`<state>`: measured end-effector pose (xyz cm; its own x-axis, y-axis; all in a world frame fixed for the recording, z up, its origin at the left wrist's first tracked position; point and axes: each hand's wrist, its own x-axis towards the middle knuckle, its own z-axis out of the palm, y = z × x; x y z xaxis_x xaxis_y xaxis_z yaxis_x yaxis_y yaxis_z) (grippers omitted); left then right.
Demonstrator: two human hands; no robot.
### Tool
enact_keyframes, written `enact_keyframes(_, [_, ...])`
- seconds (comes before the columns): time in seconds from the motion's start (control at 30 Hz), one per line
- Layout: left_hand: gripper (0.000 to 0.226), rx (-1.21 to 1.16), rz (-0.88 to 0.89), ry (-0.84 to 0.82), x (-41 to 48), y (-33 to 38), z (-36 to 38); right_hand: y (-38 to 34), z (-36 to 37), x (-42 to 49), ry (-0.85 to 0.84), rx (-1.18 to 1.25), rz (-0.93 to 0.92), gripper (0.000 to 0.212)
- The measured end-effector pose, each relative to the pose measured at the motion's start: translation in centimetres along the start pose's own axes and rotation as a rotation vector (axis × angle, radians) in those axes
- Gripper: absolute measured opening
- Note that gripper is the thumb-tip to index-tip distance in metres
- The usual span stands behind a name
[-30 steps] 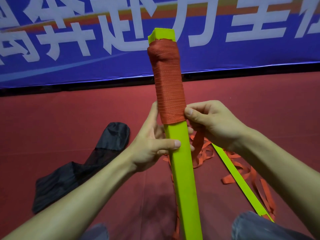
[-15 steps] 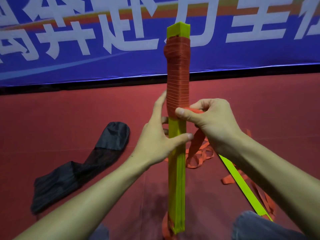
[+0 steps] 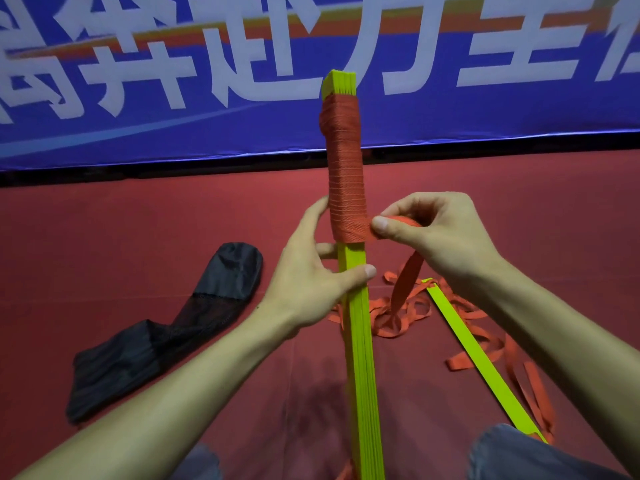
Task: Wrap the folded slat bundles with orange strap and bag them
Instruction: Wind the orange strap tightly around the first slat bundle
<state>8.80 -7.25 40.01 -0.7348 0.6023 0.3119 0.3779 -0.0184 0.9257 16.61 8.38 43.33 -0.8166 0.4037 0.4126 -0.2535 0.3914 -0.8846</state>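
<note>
A bundle of lime-green slats [image 3: 362, 358] stands upright in the middle of the view. Orange strap [image 3: 344, 174] is wound tightly around its upper part, from just under the top end down to hand height. My left hand [image 3: 311, 278] grips the bundle just below the wrapping, thumb across the front. My right hand [image 3: 433, 230] pinches the strap at the lower right edge of the wrapping. From that hand the loose strap [image 3: 405, 289] hangs down into a tangled pile on the floor.
A single green slat [image 3: 478, 362] lies on the red floor at the right, over the strap tangle. A black mesh bag [image 3: 166, 334] lies at the left. A blue banner [image 3: 138, 81] runs along the back. My knees [image 3: 519, 455] show at the bottom edge.
The bundle has turned and straightened upright between my hands. The wrapping has crept lower, and my right hand has come round to the right front with the strap.
</note>
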Motion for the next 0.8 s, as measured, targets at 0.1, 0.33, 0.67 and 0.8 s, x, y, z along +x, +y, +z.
enact_keyframes(0.1, [0.087,-0.083,-0.017,-0.035,-0.23,0.56,-0.09,0.04,-0.57,0.18,0.028,0.023,-0.017,0.022])
enact_keyframes(0.33, [0.106,-0.186,0.035,-0.095,-0.22,0.63,-0.15,0.14,-1.03,0.19,-0.006,0.048,-0.024,0.019])
enact_keyframes(0.67, [0.104,-0.359,0.022,-0.342,-0.42,0.46,-0.37,0.43,-0.99,0.17,-0.224,0.207,0.031,0.026])
enact_keyframes(0.8, [0.095,-0.41,0.045,-0.413,-0.45,0.3,-0.59,0.57,-0.7,-0.09,-0.462,0.308,0.133,0.026])
